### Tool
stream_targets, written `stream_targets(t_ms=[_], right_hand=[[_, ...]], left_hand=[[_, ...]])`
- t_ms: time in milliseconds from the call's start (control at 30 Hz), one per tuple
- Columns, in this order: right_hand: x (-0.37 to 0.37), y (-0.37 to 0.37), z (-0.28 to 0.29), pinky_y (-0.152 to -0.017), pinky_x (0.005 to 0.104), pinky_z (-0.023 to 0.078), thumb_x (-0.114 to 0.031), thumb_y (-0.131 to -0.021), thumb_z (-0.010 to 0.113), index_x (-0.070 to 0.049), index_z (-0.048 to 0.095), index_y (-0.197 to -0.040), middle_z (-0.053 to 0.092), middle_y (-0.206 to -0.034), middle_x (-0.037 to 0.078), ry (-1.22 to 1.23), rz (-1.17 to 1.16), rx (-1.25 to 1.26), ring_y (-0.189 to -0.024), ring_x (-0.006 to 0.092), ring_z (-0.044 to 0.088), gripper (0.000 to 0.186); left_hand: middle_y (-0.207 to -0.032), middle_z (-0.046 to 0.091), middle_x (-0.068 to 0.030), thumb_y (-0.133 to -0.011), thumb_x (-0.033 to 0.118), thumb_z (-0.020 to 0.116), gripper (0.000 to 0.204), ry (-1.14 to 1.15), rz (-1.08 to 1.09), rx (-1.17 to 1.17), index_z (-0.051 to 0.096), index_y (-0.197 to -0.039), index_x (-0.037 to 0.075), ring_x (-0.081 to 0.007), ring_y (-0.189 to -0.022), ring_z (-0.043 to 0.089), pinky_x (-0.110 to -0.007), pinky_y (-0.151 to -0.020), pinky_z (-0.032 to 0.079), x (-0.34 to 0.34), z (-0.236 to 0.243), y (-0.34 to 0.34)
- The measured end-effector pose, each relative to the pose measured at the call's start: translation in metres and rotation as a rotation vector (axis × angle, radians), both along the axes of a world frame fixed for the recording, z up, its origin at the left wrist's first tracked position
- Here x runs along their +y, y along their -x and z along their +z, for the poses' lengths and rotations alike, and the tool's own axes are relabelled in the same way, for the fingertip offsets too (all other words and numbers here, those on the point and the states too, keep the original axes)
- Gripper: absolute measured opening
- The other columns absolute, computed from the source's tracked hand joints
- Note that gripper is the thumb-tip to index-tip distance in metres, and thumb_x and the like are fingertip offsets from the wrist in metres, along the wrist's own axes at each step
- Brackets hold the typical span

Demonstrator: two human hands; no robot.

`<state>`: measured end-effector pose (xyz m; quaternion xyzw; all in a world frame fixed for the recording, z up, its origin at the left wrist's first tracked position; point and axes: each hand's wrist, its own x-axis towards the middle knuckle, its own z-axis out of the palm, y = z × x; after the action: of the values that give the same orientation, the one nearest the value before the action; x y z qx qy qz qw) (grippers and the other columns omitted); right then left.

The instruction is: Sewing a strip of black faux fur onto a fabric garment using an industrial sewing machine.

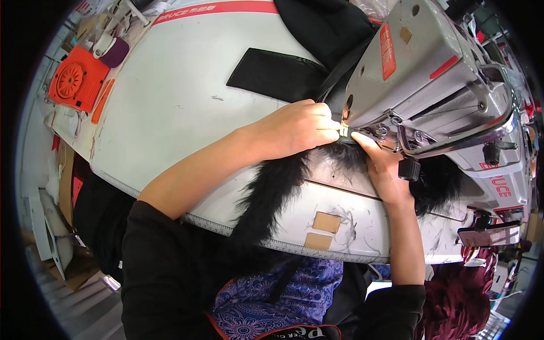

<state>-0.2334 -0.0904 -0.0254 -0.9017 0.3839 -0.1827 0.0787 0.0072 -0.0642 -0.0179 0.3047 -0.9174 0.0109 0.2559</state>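
A grey-white sewing machine (pixel 419 73) stands at the right, its lit needle area just above my fingers. My left hand (pixel 300 129) is closed, its fingertips pinching the edge of a black furry fabric (pixel 272 195) beside the presser foot. From there the long fur trails over the table's front edge toward my lap. On the other side of the needle, my right hand (pixel 386 167) holds the same black fabric, one digit pressed close to the foot. Its other fingers are partly hidden under the machine. More black fur (pixel 439 184) lies right of my right wrist.
A flat black fabric piece (pixel 277 75) lies on the white table (pixel 170 96), with larger black cloth (pixel 323 28) behind it. Left stand an orange device (pixel 78 79) and a purple thread spool (pixel 112 51). Two tan patches (pixel 327 221) and loose fur mark the front; maroon fabric (pixel 456 300) sits lower right.
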Motion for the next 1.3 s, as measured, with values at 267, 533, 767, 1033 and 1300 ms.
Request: stream_targets(t_ms=[267, 533, 767, 1033, 1300], right_hand=[[-0.001, -0.006, -0.006, -0.075, 0.0347, 0.048, 0.001, -0.071, 0.064, -0.008, 0.060, -0.097, 0.062, -0.086, 0.012, -0.009, -0.060, -0.195, -0.080, 0.0277, 0.060, 0.027], [0.000, -0.010, 0.004, -0.083, 0.0355, 0.048, 0.008, -0.067, 0.062, -0.014, 0.064, -0.110, 0.065, -0.098, 0.012, 0.019, -0.079, 0.081, -0.090, 0.0261, 0.062, 0.048], [0.002, -0.004, 0.004, -0.078, 0.0308, 0.051, 0.013, -0.066, 0.056, -0.013, 0.065, -0.109, 0.065, -0.106, 0.008, -0.076, -0.033, -0.046, -0.088, 0.0237, 0.064, 0.052], [0.007, -0.011, 0.008, -0.078, 0.0294, 0.051, 0.013, -0.065, 0.055, -0.012, 0.066, -0.109, 0.066, -0.106, 0.006, -0.115, 0.035, -0.218, -0.088, 0.0220, 0.064, 0.051], [0.008, -0.009, 0.004, -0.080, 0.0312, 0.051, 0.014, -0.065, 0.055, -0.009, 0.065, -0.109, 0.065, -0.105, 0.009, -0.225, 0.056, -0.346, -0.089, 0.0244, 0.064, 0.050]], left_hand=[[-0.095, 0.063, -0.0061, -0.073, 0.009, 0.058, 0.020, 0.023, -0.012, 0.010, 0.062, -0.092, 0.002, -0.0222, -0.087, 0.055, -0.032, -0.076, 0.045, -0.002, -0.003, 0.000], [-0.096, 0.063, -0.0058, -0.074, 0.009, 0.057, 0.021, -0.001, -0.010, 0.016, 0.062, -0.093, 0.003, -0.0219, -0.087, 0.055, -0.031, -0.076, 0.045, -0.001, -0.003, -0.001], [-0.097, 0.062, -0.0044, -0.075, 0.010, 0.056, 0.022, -0.018, 0.018, -0.063, 0.062, -0.095, 0.004, -0.0210, -0.088, 0.054, -0.031, -0.077, 0.045, 0.000, 0.001, 0.001], [-0.096, 0.063, -0.0036, -0.075, 0.010, 0.056, 0.022, 0.011, 0.000, -0.037, 0.062, -0.095, 0.005, -0.0207, -0.087, 0.055, -0.031, -0.077, 0.046, -0.002, -0.002, -0.001], [-0.095, 0.063, -0.0042, -0.074, 0.011, 0.057, 0.021, 0.038, 0.015, -0.010, 0.063, -0.094, 0.004, -0.0213, -0.086, 0.055, -0.031, -0.075, 0.046, -0.002, -0.004, -0.001]])
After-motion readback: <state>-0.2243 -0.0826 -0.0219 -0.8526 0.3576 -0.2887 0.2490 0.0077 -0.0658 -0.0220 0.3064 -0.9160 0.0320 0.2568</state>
